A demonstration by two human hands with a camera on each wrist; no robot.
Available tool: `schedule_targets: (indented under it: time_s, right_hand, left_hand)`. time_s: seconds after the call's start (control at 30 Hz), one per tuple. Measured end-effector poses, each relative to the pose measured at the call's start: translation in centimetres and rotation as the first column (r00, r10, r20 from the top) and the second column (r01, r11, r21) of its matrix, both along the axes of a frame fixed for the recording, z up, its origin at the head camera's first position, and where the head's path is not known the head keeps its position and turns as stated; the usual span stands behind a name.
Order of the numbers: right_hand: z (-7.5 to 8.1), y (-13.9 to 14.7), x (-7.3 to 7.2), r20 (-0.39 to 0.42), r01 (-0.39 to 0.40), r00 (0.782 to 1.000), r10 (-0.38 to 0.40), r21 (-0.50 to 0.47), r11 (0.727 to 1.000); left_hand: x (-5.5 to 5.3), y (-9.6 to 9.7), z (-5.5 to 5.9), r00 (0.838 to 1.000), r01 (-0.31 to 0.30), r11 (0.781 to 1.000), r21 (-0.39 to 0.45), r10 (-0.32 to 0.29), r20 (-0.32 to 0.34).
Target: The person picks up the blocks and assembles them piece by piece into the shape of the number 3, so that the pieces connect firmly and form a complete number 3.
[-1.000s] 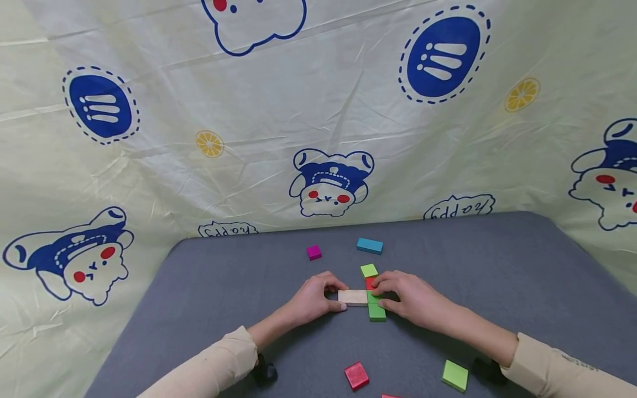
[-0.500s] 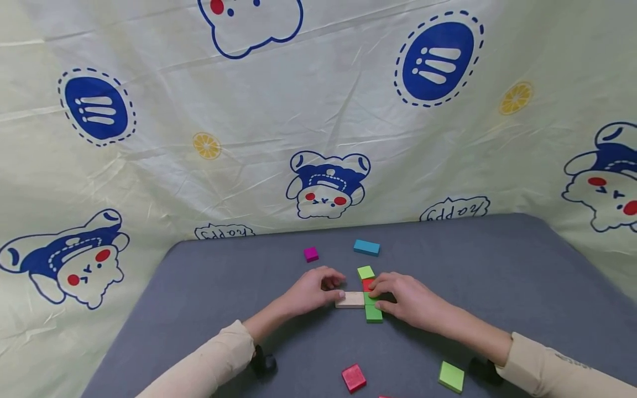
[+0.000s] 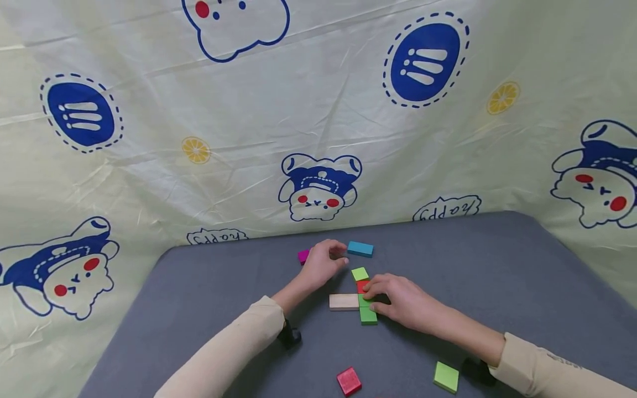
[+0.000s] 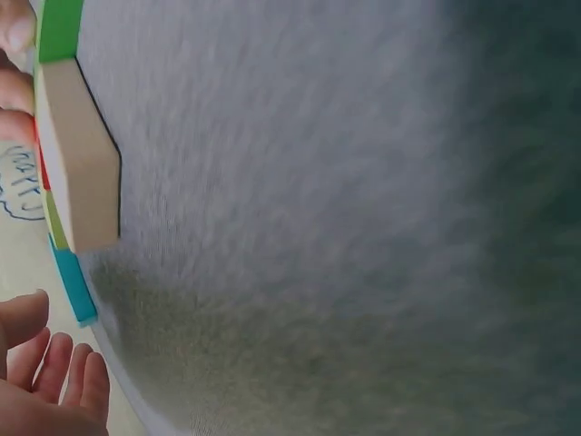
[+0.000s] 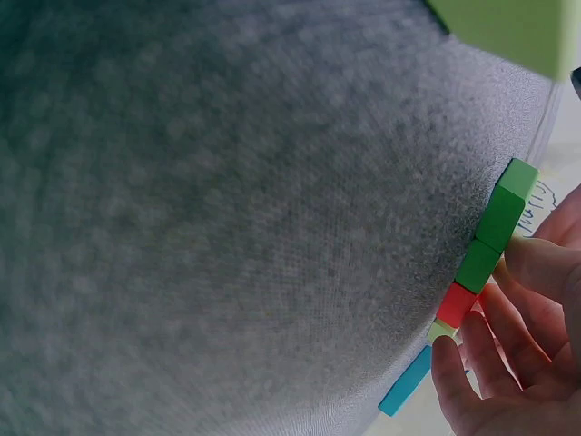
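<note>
My left hand (image 3: pixel 322 264), fingers loosely bent and holding nothing, hovers just left of the blue block (image 3: pixel 360 249), apart from it; in the left wrist view the fingers (image 4: pixel 56 368) lie below the blue block. At the right side of a column of blocks is my right hand (image 3: pixel 405 301), its fingertips by the red block (image 3: pixel 362 287) and its thumb at the green blocks (image 3: pixel 368 316). The right wrist view shows those fingers (image 5: pixel 486 350) fairly straight beside the column. A light green block (image 3: pixel 360 274) tops the column; a plain wooden block (image 3: pixel 343 302) abuts its left side.
A magenta block (image 3: pixel 303 257) is partly hidden behind my left hand. Nearer me on the grey table (image 3: pixel 209 331) lie a red block (image 3: pixel 349 381) and a light green block (image 3: pixel 445 377). A printed curtain (image 3: pixel 249 110) hangs behind the table's far edge.
My left hand has let go of the wooden block's left end and moved away and up toward the blue block. The right hand stays by the column; the head view has shifted slightly.
</note>
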State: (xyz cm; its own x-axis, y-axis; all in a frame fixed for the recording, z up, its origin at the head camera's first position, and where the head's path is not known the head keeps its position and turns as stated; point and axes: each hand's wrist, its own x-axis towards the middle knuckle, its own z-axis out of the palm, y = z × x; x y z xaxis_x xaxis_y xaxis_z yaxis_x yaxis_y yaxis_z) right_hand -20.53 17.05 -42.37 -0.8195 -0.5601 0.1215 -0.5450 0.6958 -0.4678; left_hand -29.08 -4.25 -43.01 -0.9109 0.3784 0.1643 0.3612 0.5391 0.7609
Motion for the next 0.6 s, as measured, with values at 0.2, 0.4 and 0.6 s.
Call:
schedule_targets:
  time_s: [0.2, 0.4, 0.6]
  right_hand:
    - [0.0, 0.0, 0.0, -0.004, -0.008, 1.000, 0.008, -0.006, 1.000]
    - [0.0, -0.1, 0.1, 0.007, -0.004, 1.000, 0.004, -0.014, 1.000]
    - [0.0, -0.1, 0.2, -0.001, -0.002, 1.000, 0.002, -0.015, 1.000]
  left_hand:
    - [-1.8, 0.9, -0.1, 0.997, -0.077, 0.996, 0.037, 0.076, 0.023]
    - [-3.2, 1.6, -0.2, 0.993, -0.109, 0.994, 0.025, 0.108, 0.040]
    - [-4.0, 2.2, -0.4, 0.994, -0.097, 0.995, -0.001, 0.097, 0.051]
